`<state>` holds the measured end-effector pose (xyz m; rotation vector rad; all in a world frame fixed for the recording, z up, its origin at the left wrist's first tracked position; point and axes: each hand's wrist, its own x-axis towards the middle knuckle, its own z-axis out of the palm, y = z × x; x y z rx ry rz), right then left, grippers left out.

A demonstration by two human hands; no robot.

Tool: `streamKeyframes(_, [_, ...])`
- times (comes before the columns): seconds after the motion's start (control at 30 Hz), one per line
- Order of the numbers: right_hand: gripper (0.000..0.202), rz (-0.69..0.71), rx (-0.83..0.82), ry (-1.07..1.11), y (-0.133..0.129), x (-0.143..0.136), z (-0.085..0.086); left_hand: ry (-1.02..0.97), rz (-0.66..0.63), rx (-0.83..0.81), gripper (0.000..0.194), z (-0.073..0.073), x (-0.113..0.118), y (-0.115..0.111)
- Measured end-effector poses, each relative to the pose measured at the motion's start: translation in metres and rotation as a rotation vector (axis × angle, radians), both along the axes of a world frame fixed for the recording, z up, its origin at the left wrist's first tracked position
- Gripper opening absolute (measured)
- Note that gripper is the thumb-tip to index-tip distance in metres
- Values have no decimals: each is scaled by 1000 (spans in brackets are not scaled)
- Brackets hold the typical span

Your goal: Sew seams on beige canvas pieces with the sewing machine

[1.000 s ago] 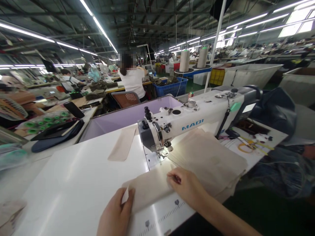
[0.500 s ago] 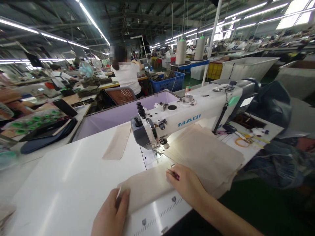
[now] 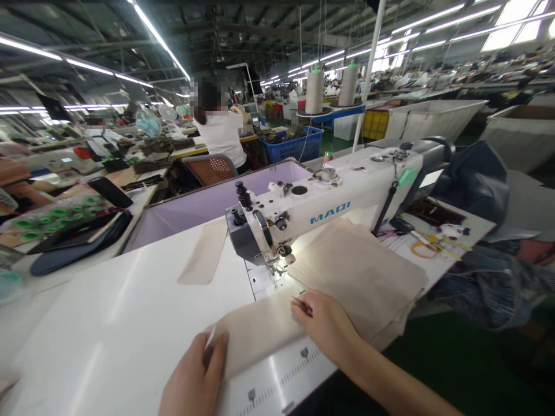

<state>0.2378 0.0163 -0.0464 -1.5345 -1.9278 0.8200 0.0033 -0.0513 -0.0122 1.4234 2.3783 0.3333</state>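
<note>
A beige fabric piece [image 3: 260, 332] lies on the white table in front of the sewing machine [image 3: 321, 202]. My left hand [image 3: 197, 370] pinches its left end between thumb and fingers. At its right end, my right hand [image 3: 323, 323] is closed around a small pointed tool [image 3: 302, 304], with the fingers resting by the fabric. The needle area of the machine is just above and left of my right hand. A stack of beige fabric [image 3: 359, 271] lies under the machine arm, and a smaller beige strip [image 3: 203, 254] rests left of the machine head.
Behind the table is a lilac-lined bin [image 3: 186, 211]. Scissors [image 3: 427, 245] and small items lie at the table's right end. Two thread cones [image 3: 314, 92] stand behind the machine. A person in white [image 3: 221, 136] works farther back, near a blue basket [image 3: 290, 149].
The whole view has shifted slightly, so the machine and table appear a little farther left. Both hands keep nearly the same hold and place on the fabric.
</note>
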Motion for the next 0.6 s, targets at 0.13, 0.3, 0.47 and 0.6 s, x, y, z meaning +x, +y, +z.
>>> streamKeyframes(0.13, [17, 22, -29, 31, 1, 1, 1, -10, -5, -9, 39, -1, -1, -1])
streamKeyframes(0.3, [16, 35, -55, 28, 2, 1, 5, -8, -17, -1, 40, -4, -4, -2])
streamKeyframes(0.47, [17, 43, -77, -27, 4, 1, 7, -26, -1, 64, 35, -4, -4, -1])
streamKeyframes(0.6, [19, 50, -63, -30, 4, 3, 3, 16, 28, 125, 31, -2, -3, -2])
